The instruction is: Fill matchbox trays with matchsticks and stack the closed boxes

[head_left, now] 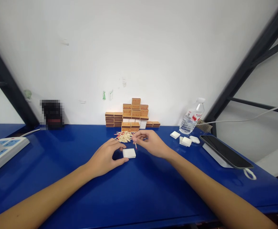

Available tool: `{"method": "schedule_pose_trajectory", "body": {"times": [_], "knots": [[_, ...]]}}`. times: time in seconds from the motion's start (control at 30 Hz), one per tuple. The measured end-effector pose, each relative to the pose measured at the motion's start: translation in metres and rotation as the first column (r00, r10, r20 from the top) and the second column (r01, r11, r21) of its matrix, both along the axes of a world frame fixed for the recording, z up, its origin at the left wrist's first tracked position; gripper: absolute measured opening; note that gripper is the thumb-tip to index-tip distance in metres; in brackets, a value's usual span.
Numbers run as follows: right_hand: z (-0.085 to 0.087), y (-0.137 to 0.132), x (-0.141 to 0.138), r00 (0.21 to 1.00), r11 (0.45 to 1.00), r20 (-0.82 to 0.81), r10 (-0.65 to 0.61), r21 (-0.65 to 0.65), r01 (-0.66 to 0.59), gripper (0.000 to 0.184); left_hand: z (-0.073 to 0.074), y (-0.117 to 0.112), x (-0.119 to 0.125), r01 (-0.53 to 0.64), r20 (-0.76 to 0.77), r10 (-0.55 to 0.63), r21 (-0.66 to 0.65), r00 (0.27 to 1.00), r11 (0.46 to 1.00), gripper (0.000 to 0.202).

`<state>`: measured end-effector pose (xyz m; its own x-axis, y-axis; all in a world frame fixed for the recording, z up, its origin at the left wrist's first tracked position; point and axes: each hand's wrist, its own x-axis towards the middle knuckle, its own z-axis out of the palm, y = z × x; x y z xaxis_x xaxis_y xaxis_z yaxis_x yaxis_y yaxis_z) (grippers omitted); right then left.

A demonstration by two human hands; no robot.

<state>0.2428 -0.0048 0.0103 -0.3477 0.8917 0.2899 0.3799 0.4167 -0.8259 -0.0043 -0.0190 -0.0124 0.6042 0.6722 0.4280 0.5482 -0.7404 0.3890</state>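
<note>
A small white box point(129, 153) lies flat on the blue table. My left hand point(105, 156) is curved around its left side, with thumb and fingers at the near and far edges. Just above and to the right, my right hand point(150, 143) pinches a matchstick point(136, 146) between thumb and fingers, its red head pointing down. Beyond the hands is a loose pile of red-tipped matches point(124, 136), partly hidden by my right fingers. Against the wall, orange-brown matchboxes point(136, 113) are stacked in a stepped heap, with several white pieces among them.
To the right stand a clear water bottle point(191, 116) and several small white pieces point(186, 141). Nearer, a phone point(226, 151) rests on a white block. A white power strip point(7, 149) lies at the left, with a blurred dark object point(53, 114) by the wall.
</note>
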Motion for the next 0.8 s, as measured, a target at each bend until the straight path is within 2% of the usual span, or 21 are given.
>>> {"method": "schedule_pose_trajectory", "body": {"times": [0.1,0.2,0.33,0.47,0.6,0.7,0.8], "knots": [[-0.003,-0.001,-0.003,0.992,0.998,-0.127,0.007,-0.061,-0.015,0.029,-0.001,0.0,-0.001,-0.006,0.006,0.006,0.011,1.0,1.0,0.026],[-0.012,-0.001,-0.005,0.986,0.995,-0.168,0.016,-0.099,-0.033,0.032,-0.002,0.001,-0.002,-0.021,0.023,0.021,0.013,1.0,1.0,0.023],[-0.024,0.0,-0.01,0.997,0.997,-0.074,-0.026,-0.074,0.021,0.027,-0.004,0.003,-0.003,-0.042,0.063,0.04,0.029,0.997,0.999,0.025],[-0.028,-0.001,-0.012,0.994,0.994,0.028,-0.103,0.03,0.102,0.019,-0.005,0.004,-0.005,-0.057,0.112,0.049,0.071,0.993,0.996,0.029],[-0.025,-0.004,-0.011,0.994,0.996,0.106,-0.024,0.091,0.014,0.009,-0.005,0.004,-0.006,-0.055,0.1,0.049,0.065,0.994,0.996,0.027],[-0.019,-0.005,-0.007,0.988,0.995,0.15,0.033,0.091,-0.047,0.011,-0.005,0.004,-0.007,-0.052,0.07,0.05,0.031,0.996,0.998,0.027],[-0.014,-0.001,0.001,0.986,0.995,0.166,-0.013,0.102,-0.004,0.017,-0.005,0.003,-0.006,-0.022,0.037,0.022,0.003,0.999,1.0,0.026]]}}
